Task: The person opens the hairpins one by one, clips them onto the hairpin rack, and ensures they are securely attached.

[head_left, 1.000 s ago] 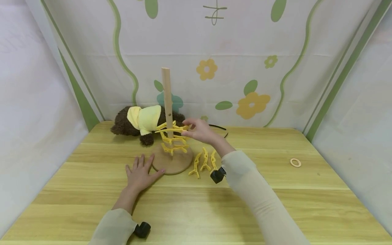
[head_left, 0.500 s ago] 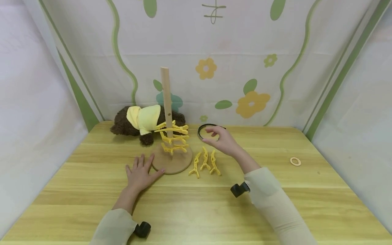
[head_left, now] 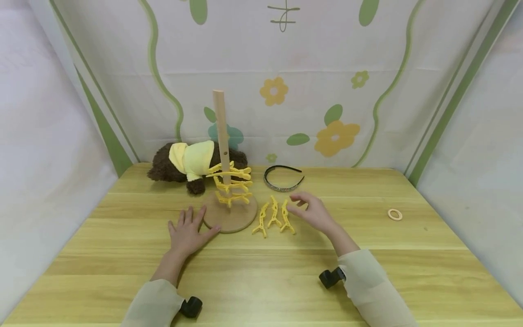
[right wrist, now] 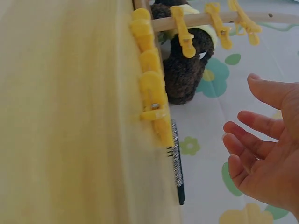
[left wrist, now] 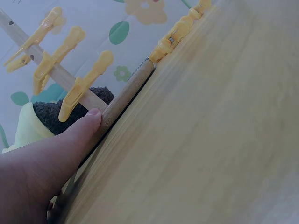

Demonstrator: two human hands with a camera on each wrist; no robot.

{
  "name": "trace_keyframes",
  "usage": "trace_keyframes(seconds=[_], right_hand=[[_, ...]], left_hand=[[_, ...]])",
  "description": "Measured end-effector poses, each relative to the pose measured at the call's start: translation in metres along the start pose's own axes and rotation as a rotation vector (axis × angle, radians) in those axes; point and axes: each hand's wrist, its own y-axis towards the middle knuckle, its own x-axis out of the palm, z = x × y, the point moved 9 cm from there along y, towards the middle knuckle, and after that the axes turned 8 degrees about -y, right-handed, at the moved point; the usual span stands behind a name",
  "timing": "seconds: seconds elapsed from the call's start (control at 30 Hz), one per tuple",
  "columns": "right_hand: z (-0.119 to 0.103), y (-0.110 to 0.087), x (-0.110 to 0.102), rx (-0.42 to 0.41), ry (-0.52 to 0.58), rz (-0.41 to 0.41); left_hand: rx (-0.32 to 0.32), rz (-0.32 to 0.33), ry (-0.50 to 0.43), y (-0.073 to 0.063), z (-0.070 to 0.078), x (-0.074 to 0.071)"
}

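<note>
Right hand, fingers parted, has left post, three clips attached, for loose clips; left hand, fingers spread, touches base.

Bright yellow on the clips, pale tan on the stand. Dark brown on the plush toy, light yellow on its top, black with silvery glitter on the headband, cream on the ring. Honey-streaked across the tabletop, printed with green waves and orange and teal flowers on the white backdrop.

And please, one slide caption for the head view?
Left hand touches the stand; right hand hovers beside three loose clips.
</note>
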Motion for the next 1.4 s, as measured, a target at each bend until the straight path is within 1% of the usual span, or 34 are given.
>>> trace_keyframes(seconds=[0.27,0.43,0.57,0.7,0.8,0.93,1.07,1.2,1.4], right_hand=[[0.022,-0.016,0.013,0.081,-0.002,0.000],[0.035,-0.024,0.022,0.120,0.032,0.016],[0.039,-0.029,0.028,0.103,-0.009,0.041],[0.038,-0.031,0.032,0.051,-0.062,0.060],[0.037,-0.031,0.033,0.026,-0.086,0.079],[0.038,-0.030,0.030,0.031,-0.104,0.110],[0.040,-0.030,0.027,0.064,-0.112,0.121],[0.043,-0.030,0.026,0.100,-0.112,0.113],[0.046,-0.031,0.021,0.123,-0.108,0.132]], left_hand=[[0.004,0.007,-0.004,0.001,0.000,0.001],[0.005,0.007,-0.004,0.001,0.001,0.000],[0.005,0.011,-0.004,0.000,0.001,0.000],[0.009,0.012,-0.001,0.000,0.000,0.000],[0.008,0.015,-0.001,0.000,0.000,0.000],[0.007,0.019,-0.003,-0.001,0.000,-0.001],[0.010,0.015,-0.012,-0.001,0.001,-0.001],[0.014,0.015,-0.029,-0.001,0.002,-0.002],[0.008,0.010,-0.025,-0.001,0.001,-0.001]])
